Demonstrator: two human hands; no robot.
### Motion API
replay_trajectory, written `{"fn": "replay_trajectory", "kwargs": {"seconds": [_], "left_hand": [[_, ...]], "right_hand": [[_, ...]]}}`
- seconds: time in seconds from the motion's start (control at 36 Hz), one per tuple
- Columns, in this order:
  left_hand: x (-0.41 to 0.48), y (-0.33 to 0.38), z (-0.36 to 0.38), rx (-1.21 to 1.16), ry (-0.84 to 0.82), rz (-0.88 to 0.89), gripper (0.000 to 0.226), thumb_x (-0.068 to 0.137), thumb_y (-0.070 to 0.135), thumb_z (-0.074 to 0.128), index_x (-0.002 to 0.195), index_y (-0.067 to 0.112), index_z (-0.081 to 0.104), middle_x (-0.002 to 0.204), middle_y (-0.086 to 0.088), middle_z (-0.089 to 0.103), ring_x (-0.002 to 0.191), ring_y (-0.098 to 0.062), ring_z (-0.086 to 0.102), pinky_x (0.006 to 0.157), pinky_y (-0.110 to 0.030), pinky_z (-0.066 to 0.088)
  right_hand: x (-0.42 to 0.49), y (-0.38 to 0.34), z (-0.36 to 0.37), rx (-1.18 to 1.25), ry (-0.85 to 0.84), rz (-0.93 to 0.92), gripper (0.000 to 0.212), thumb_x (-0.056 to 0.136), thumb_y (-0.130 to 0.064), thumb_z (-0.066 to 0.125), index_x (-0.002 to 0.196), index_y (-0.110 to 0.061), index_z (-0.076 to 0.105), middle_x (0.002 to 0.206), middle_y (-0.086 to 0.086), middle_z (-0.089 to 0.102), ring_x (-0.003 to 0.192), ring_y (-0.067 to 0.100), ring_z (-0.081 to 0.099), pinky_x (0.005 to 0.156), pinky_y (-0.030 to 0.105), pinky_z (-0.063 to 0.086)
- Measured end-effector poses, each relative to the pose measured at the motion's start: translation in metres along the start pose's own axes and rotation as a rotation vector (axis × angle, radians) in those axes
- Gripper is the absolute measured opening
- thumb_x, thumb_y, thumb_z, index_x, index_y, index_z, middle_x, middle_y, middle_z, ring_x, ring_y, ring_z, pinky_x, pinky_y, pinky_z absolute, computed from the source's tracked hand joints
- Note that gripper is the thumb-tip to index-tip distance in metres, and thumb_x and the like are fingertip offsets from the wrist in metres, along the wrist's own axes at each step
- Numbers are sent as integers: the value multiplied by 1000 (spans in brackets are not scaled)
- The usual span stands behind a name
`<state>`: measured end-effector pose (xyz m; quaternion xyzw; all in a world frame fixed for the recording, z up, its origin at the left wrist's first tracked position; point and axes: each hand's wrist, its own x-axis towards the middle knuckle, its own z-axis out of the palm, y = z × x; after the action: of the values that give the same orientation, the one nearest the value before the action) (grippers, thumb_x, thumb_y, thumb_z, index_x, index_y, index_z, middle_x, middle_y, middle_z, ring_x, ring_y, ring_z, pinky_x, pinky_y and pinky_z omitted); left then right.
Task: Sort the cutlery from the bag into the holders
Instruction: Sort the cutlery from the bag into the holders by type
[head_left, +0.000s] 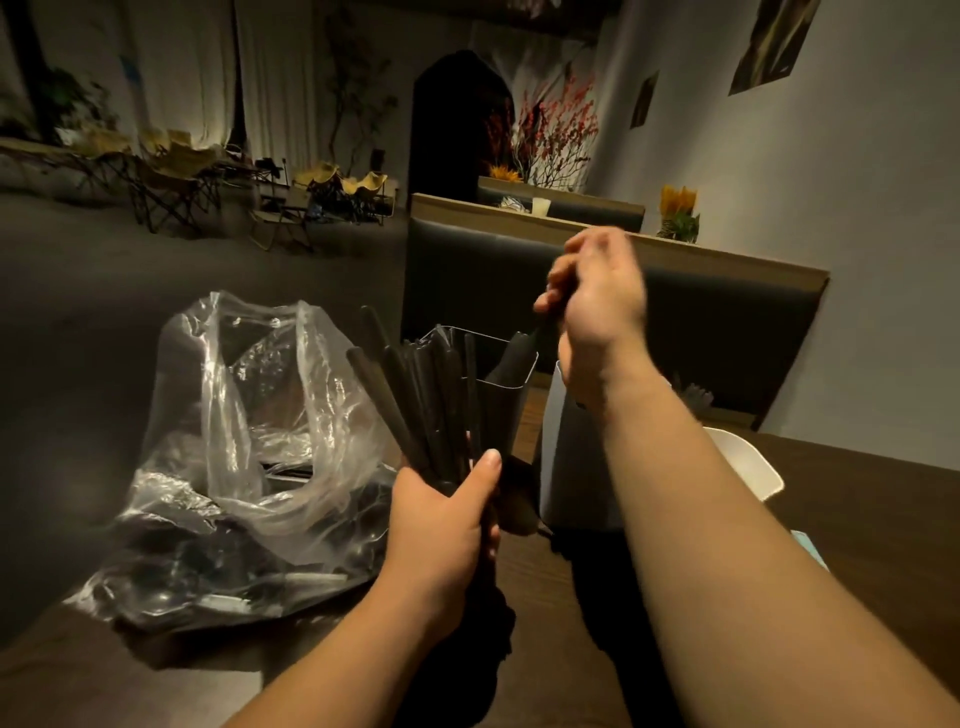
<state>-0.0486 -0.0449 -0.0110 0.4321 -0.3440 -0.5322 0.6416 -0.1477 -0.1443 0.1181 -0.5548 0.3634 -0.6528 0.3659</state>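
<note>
The fingers of my left hand (447, 514) wrap a bundle of black plastic cutlery (415, 395), handles up. My right hand (597, 296) pinches one black plastic piece (511, 358), which hangs below its fingers into the mouth of the clear square holder (498, 415). I'd lower it straight, clear of the rim, then release.

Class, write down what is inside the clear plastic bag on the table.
Dark cutlery lies at the bottom of the plastic bag; crumpled folds hide the kinds and count.

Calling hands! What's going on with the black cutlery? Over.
Left hand gripping cutlery bundle. Right hand holding one black piece over the clear holder. Bag lies left, path unblocked.
</note>
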Motion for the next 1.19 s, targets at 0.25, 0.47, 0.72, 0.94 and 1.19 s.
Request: {"fn": "replay_trajectory", "kwargs": {"seconds": [0.25,0.47,0.72,0.94,1.19], "left_hand": [[0,-1,2,-17,-118,36,22,90,10,72,102,1,56,56,-2,56,46,-15,53,44,-27,43],[4,8,-7,100,-441,-89,34,86,-1,70,115,12,57,72,-5,67,52,-15,59,47,-26,44],[-1,17,-16,509,-894,-290,72,84,2,77,142,26,41,113,-5,72,92,-19,72,77,-35,59],[-6,14,-12,293,-972,-580,59,91,5,67,138,30,43,88,-14,65,58,-18,65,55,-27,57],[3,10,-10,67,-683,-593,70,88,64,44,131,10,55,89,-15,65,67,-25,62,52,-31,48]], "right_hand": [[-14,31,-4,-846,-224,-186,32,100,-11,51,130,-19,61,126,0,58,121,15,53,103,32,47],[-87,32,-61,-1323,-394,-789,70,79,-29,51,148,-25,41,149,15,37,140,35,30,113,50,26],[-142,61,-91,-1602,-378,-829,55,84,-39,63,136,-24,55,157,15,38,152,40,14,117,69,-1],[-139,74,-102,-1403,-341,-821,13,74,-17,71,70,-17,59,66,3,57,61,25,51,61,35,44],[-145,70,-105,-539,-100,220,33,90,-22,72,59,-25,60,57,-5,58,60,12,59,62,33,48]]}}
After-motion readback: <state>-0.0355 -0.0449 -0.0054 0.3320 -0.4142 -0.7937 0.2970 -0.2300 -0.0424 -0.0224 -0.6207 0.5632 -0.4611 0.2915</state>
